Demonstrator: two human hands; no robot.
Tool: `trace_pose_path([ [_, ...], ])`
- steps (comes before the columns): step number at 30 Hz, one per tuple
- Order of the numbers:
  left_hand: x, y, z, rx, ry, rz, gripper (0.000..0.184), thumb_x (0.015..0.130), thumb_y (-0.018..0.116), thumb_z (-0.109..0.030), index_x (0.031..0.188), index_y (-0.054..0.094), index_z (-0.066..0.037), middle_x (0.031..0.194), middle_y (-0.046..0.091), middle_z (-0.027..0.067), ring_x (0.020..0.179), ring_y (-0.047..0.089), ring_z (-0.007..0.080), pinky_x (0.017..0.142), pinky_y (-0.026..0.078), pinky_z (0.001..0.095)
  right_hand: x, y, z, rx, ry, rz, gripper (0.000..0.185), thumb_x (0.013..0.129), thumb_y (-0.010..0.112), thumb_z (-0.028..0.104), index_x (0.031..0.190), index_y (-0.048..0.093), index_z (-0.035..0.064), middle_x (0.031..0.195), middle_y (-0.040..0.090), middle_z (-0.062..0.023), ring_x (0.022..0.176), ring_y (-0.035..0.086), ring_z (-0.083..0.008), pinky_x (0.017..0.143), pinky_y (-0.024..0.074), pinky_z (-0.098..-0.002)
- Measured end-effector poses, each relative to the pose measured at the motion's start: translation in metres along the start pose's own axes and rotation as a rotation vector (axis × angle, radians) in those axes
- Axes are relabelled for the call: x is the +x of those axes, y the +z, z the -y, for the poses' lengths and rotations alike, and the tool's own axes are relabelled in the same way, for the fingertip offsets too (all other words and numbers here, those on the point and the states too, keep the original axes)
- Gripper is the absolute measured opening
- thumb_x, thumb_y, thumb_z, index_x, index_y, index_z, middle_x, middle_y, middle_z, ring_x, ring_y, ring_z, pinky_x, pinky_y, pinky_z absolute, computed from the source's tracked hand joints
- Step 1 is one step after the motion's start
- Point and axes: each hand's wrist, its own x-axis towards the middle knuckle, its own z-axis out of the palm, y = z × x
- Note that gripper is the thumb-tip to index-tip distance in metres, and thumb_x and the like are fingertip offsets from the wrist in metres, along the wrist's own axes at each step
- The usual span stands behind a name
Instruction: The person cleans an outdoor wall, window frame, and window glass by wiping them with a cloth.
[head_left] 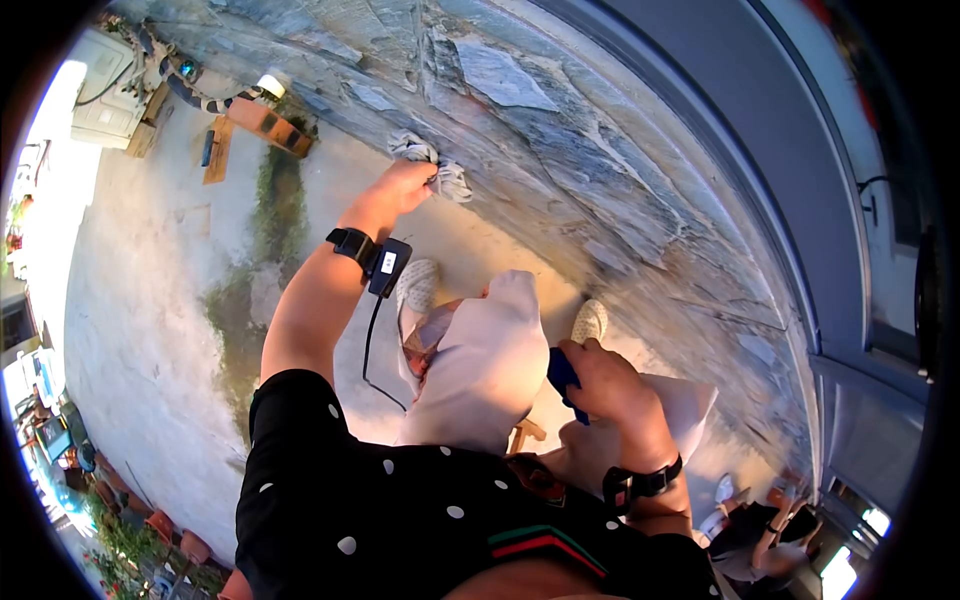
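My left hand is stretched forward and closed around a crumpled grey-white cloth. Folds of the cloth stick out on both sides of my fist, at the foot of the stone-faced wall; whether it presses on the stone I cannot tell. Close to my knees, my right hand grips a dark blue thing, perhaps a folded cloth. My fingers cover most of it, so its kind is unclear. A black strap with a small box and a cable sits on my left wrist.
My light shoes stand near the wall's base. A wooden stool part shows under me. Planters stand at upper left, on the concrete floor. Flowerpots line the lower left. Another person sits at lower right.
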Motion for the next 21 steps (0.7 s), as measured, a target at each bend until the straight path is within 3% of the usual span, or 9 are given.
trace_pose_path([
  [2, 0.011, 0.010, 0.039, -0.036, -0.145, 0.246, 0.016, 0.085, 0.056, 0.003, 0.100, 0.060, 0.002, 0.099, 0.063, 0.0106, 0.088, 0.061, 0.0210, 0.075, 0.053, 0.0343, 0.003, 0.000, 0.000, 0.004, -0.020, -0.006, 0.050, 0.074, 0.063, 0.014, 0.123, 0.052, 0.0095, 0.099, 0.059, -0.0225, 0.089, 0.061, -0.0410, 0.080, 0.0500, -0.0460],
  [4, 0.034, 0.018, 0.085, 0.240, -0.121, 0.460, 0.015, 0.083, 0.057, 0.003, 0.098, 0.062, 0.001, 0.097, 0.063, 0.0097, 0.086, 0.060, 0.0184, 0.075, 0.053, 0.0325, 0.006, 0.001, -0.001, -0.003, -0.039, -0.015, 0.050, 0.074, 0.063, 0.014, 0.122, 0.052, 0.0095, 0.099, 0.059, -0.0223, 0.089, 0.061, -0.0410, 0.080, 0.0500, -0.0461],
  [6, 0.040, 0.020, 0.097, 0.448, 0.060, 0.470, 0.014, 0.082, 0.059, 0.002, 0.095, 0.062, 0.001, 0.096, 0.063, 0.0085, 0.087, 0.060, 0.0159, 0.075, 0.053, 0.0316, 0.007, 0.000, -0.001, -0.006, -0.052, -0.020, 0.049, 0.074, 0.063, 0.014, 0.121, 0.052, 0.0094, 0.099, 0.059, -0.0222, 0.089, 0.061, -0.0410, 0.079, 0.0500, -0.0462],
  [7, 0.038, 0.019, 0.094, 0.351, -0.064, 0.394, 0.014, 0.081, 0.060, 0.002, 0.095, 0.063, 0.001, 0.096, 0.063, 0.0087, 0.088, 0.060, 0.0162, 0.076, 0.053, 0.0319, 0.008, 0.000, 0.000, -0.002, -0.048, -0.017, 0.048, 0.074, 0.064, 0.015, 0.120, 0.053, 0.0095, 0.099, 0.059, -0.0221, 0.089, 0.061, -0.0410, 0.079, 0.0500, -0.0461],
  [8, 0.037, 0.016, 0.088, 0.350, -0.064, 0.392, 0.014, 0.081, 0.060, 0.002, 0.095, 0.063, 0.001, 0.096, 0.063, 0.0087, 0.088, 0.060, 0.0162, 0.076, 0.053, 0.0319, 0.009, 0.000, 0.000, 0.002, -0.045, -0.015, 0.048, 0.074, 0.064, 0.015, 0.120, 0.053, 0.0095, 0.099, 0.058, -0.0220, 0.089, 0.061, -0.0409, 0.079, 0.0500, -0.0460],
  [14, 0.040, -0.028, -0.006, 0.142, 0.048, -0.273, 0.036, 0.081, 0.053, 0.008, 0.114, 0.057, -0.006, 0.108, 0.061, 0.0078, 0.089, 0.062, 0.0215, 0.067, 0.050, 0.0358, 0.011, -0.002, 0.002, -0.041, -0.028, 0.024, 0.054, 0.074, 0.064, 0.010, 0.126, 0.048, 0.0065, 0.104, 0.056, -0.0230, 0.089, 0.062, -0.0410, 0.078, 0.0515, -0.0469],
  [18, 0.094, -0.073, -0.002, 0.247, 0.098, -0.367, 0.031, 0.082, 0.055, 0.004, 0.111, 0.058, -0.006, 0.108, 0.061, 0.0076, 0.089, 0.061, 0.0209, 0.067, 0.049, 0.0335, 0.008, -0.006, 0.006, -0.030, -0.020, 0.023, 0.054, 0.075, 0.064, 0.009, 0.126, 0.048, 0.0065, 0.103, 0.056, -0.0227, 0.090, 0.062, -0.0408, 0.078, 0.0517, -0.0468],
  [20, 0.089, -0.071, 0.004, 0.435, 0.000, -0.407, 0.027, 0.083, 0.057, 0.000, 0.108, 0.059, -0.006, 0.109, 0.060, 0.0074, 0.091, 0.061, 0.0211, 0.067, 0.048, 0.0327, 0.007, -0.005, 0.006, -0.033, -0.030, 0.009, 0.054, 0.075, 0.064, 0.009, 0.126, 0.048, 0.0070, 0.104, 0.056, -0.0225, 0.091, 0.062, -0.0411, 0.078, 0.0519, -0.0471],
  [21, 0.106, -0.079, 0.034, 0.625, 0.095, -0.342, 0.024, 0.083, 0.058, -0.002, 0.107, 0.060, -0.005, 0.109, 0.060, 0.0077, 0.092, 0.061, 0.0215, 0.068, 0.048, 0.0330, 0.006, -0.005, 0.006, -0.029, -0.028, 0.011, 0.054, 0.075, 0.064, 0.009, 0.126, 0.048, 0.0070, 0.104, 0.056, -0.0225, 0.091, 0.062, -0.0411, 0.078, 0.0519, -0.0471],
])
